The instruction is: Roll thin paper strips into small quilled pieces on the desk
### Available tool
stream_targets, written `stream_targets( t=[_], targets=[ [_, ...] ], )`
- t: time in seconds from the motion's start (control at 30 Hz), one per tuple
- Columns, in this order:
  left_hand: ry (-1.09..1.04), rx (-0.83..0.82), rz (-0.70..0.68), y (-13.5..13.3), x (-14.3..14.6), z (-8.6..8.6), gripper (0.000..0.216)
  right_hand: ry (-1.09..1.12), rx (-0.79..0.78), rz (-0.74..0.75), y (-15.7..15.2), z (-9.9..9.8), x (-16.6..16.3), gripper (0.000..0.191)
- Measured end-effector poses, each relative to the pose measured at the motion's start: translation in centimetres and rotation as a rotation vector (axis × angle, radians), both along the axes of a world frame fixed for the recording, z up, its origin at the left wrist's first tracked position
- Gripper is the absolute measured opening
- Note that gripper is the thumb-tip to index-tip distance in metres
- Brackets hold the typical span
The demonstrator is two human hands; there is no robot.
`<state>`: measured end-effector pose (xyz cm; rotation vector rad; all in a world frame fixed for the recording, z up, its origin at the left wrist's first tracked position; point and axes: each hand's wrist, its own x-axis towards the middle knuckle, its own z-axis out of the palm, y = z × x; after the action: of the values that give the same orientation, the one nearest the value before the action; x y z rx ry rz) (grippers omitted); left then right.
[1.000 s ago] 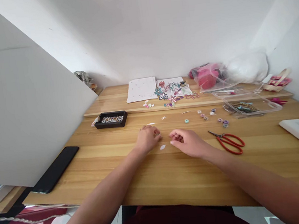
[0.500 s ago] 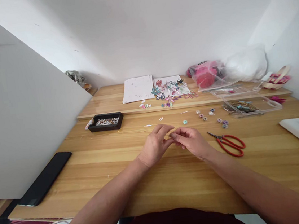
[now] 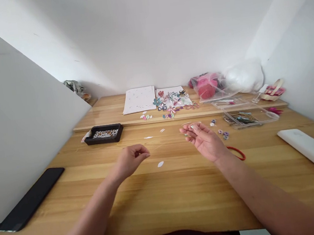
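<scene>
My left hand [image 3: 132, 159] is over the left-centre of the table, thumb and fingers pinched together; whatever may be between the tips is too small to make out. My right hand [image 3: 205, 141] is raised at right of centre, palm partly turned up, thumb pressed to the fingers. A tiny pale glint shows at its thumb tip, but I cannot name it. Between the hands and a little nearer lies a white leaf-shaped piece [image 3: 160, 164]. Red-handled scissors [image 3: 240, 153] are mostly hidden behind my right wrist.
A black tray [image 3: 104, 140] of beads sits at left, near a black phone-like slab [image 3: 31, 199]. Wire flowers [image 3: 172, 102] and paper sheets [image 3: 138, 99] lie on the back shelf. Thread bobbins [image 3: 223, 134], a clear box [image 3: 268, 115] and a white device [image 3: 306, 148] are at right.
My hands have parted: the left moved left and down, the right moved slightly right and up. The white leaf-shaped piece now shows between them. The view has shifted a little.
</scene>
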<state>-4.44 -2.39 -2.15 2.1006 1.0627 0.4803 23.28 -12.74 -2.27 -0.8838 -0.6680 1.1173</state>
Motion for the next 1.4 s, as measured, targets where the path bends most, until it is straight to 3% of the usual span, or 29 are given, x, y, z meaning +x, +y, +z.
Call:
stream_targets(
  t=[0.03,0.1,0.13,0.2,0.3,0.4,0.5,0.63,0.7,0.83,0.97,1.1,1.13,1.2,1.27,1.4],
  targets=[
    [0.072,0.018,0.010,0.5,-1.1,0.3,0.023,-0.004,0.010,-0.004,-0.1,0.2,0.1,0.026],
    [0.226,0.201,0.190,1.5,-3.1,1.1,0.023,-0.056,0.032,-0.022,-0.2,0.4,0.1,0.026],
    [0.264,0.334,0.295,1.8,-3.8,1.6,0.022,-0.088,0.044,-0.031,-0.2,0.5,0.1,0.026],
    [0.231,0.486,0.361,2.0,-4.5,2.8,0.032,-0.146,0.073,-0.033,-0.4,0.8,0.1,0.026],
    [-0.096,0.286,0.322,0.8,-3.1,4.8,0.031,-0.268,0.102,-0.012,-0.8,1.4,0.3,0.024],
    [-0.497,0.093,0.178,-1.4,0.2,6.8,0.030,-0.542,0.110,-0.040,-1.6,2.4,0.4,0.024],
    [-0.763,-0.084,-0.058,-3.6,3.8,8.2,0.032,-0.851,0.129,-0.080,-2.9,3.8,0.1,0.024],
    [-0.878,-0.316,-0.360,-5.8,7.2,8.9,0.040,-1.211,0.253,-0.142,-4.9,6.1,-0.9,0.014],
    [-0.850,-0.385,-0.422,-6.7,8.3,8.6,0.047,-1.311,0.289,-0.187,-6.0,6.9,-1.3,0.012],
    [-0.629,-0.343,-0.362,-7.9,8.6,7.3,0.045,-1.239,0.231,-0.238,-7.5,7.8,-1.3,0.015],
    [-0.408,-0.189,-0.257,-8.0,5.5,5.9,0.032,-1.011,0.129,-0.246,-8.3,8.6,-0.6,0.022],
    [-0.016,-0.196,-0.471,-7.0,0.5,6.6,0.025,-0.974,0.092,-0.237,-9.1,10.1,-0.1,0.028],
    [0.017,-0.157,-0.468,-6.7,-0.5,7.2,0.039,-0.989,0.086,-0.220,-9.3,10.5,-0.1,0.029],
    [-0.066,-0.053,-0.315,-6.4,-1.7,8.6,0.047,-1.011,0.080,-0.192,-9.7,11.2,-0.4,0.032],
    [-0.266,-0.080,-0.197,-6.5,-1.7,10.0,0.043,-1.034,0.098,-0.182,-9.9,11.7,-0.8,0.033],
    [-0.724,-0.194,-0.168,-7.6,0.8,11.6,0.045,-1.098,0.192,-0.169,-10.2,12.4,-1.7,0.027]
  ],
)
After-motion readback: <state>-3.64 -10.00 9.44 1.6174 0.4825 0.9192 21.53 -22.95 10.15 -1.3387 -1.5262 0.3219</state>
